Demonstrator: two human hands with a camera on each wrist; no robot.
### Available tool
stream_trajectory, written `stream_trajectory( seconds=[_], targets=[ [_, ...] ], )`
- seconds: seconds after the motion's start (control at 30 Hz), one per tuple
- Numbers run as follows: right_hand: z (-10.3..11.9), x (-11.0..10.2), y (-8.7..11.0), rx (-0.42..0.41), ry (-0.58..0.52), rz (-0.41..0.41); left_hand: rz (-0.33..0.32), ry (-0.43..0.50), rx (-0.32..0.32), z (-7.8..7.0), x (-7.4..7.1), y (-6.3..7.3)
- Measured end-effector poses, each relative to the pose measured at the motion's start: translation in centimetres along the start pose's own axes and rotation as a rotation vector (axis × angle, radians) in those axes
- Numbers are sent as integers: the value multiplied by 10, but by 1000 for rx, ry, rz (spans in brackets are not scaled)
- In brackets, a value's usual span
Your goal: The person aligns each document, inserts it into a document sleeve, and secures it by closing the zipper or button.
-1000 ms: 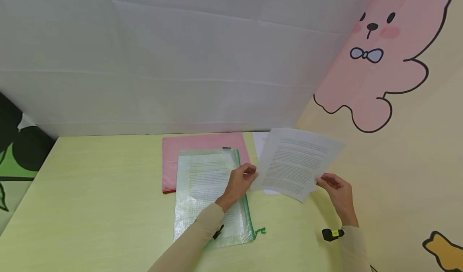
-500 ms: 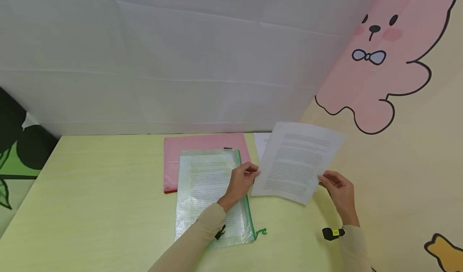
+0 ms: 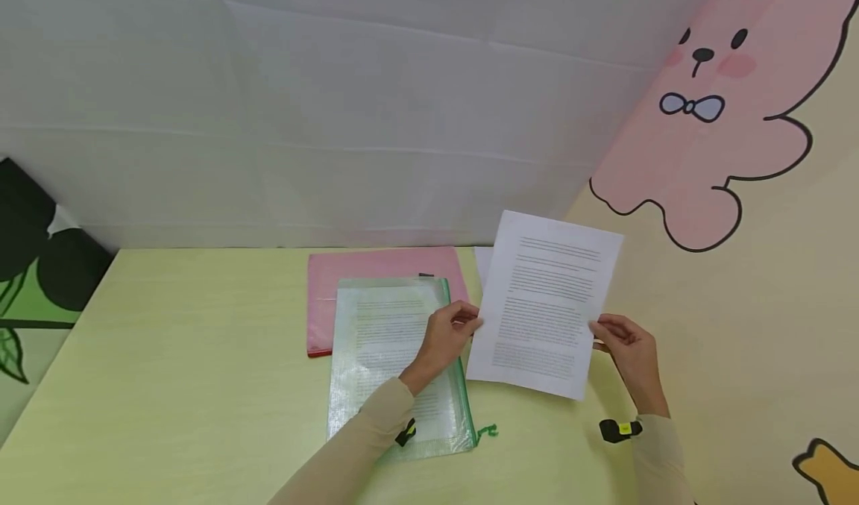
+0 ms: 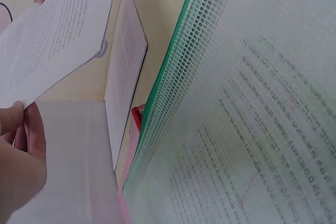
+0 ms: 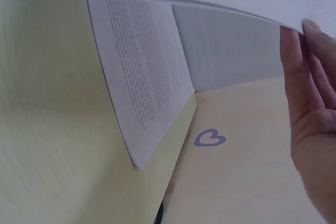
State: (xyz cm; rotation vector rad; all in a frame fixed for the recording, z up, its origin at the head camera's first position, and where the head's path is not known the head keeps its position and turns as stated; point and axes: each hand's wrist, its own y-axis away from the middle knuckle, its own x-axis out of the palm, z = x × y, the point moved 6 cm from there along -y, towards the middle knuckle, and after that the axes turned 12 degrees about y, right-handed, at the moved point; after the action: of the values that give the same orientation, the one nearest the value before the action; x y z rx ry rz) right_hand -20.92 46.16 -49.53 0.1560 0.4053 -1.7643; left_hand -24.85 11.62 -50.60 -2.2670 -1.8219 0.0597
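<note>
Both hands hold a printed sheet of paper (image 3: 543, 303) up off the table, tilted toward the head camera. The left hand (image 3: 446, 337) pinches its left edge between thumb and fingers, and the right hand (image 3: 627, 352) pinches its right edge. In the right wrist view the held paper's edge looks like more than one sheet. Below it, more printed paper (image 5: 131, 61) lies on the table. Under the left forearm is a clear mesh zip pouch (image 3: 389, 326) with a green zip and a printed page showing through.
A pink pouch (image 3: 322, 296) with a red edge lies partly beneath the mesh pouch. The yellow-green table (image 3: 201, 356) meets a white sheet-covered wall (image 3: 335, 117) behind and a beige wall (image 3: 751, 326) on the right.
The held paper has been raised and turned more upright, its printed side now facing the head camera more squarely. Both hands keep their pinch and have barely moved.
</note>
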Motion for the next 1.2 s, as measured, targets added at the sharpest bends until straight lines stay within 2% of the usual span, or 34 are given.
stream_trajectory(
  seconds=[0.2,0.37,0.6,0.9,1.2],
  targets=[
    [-4,3,-3,79,90,-7,-6,-4,-42,2,-4,2],
    [-5,6,-2,139,65,3,-8,10,-80,4,-6,4],
    [-8,10,-2,182,42,48,8,42,-122,6,-10,9],
    [-19,10,-2,196,54,93,32,-31,-196,13,-12,18],
    [-27,5,1,232,143,128,31,-121,-197,25,-13,26]
  ],
)
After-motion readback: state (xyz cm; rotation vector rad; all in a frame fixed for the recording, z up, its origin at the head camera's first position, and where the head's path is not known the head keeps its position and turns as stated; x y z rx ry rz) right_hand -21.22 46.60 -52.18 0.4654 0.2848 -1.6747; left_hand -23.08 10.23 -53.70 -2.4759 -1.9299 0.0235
